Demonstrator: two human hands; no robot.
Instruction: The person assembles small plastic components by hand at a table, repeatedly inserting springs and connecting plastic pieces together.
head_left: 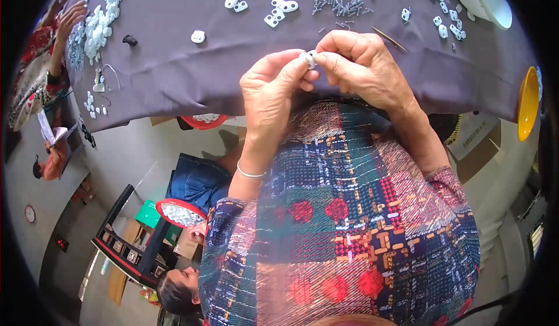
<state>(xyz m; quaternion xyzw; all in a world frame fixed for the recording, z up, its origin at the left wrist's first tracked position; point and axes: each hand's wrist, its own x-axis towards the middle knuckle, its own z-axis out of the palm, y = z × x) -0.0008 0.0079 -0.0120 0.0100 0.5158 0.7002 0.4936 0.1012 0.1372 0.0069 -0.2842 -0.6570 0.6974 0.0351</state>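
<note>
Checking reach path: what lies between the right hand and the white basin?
From the right hand, a thin gold-coloured rod, then small white pieces nearer the white basin; head view.

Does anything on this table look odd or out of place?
A dark, ragged lump lies on the tablecloth, left of a lone white piece; its colour and shape stand out. Nothing else looks clearly odd.

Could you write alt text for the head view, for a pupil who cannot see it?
A person's left hand and right hand pinch a small white piece over a dark cloth. Small metal parts and more white pieces lie scattered beyond; a yellow dish is at far right.
</note>
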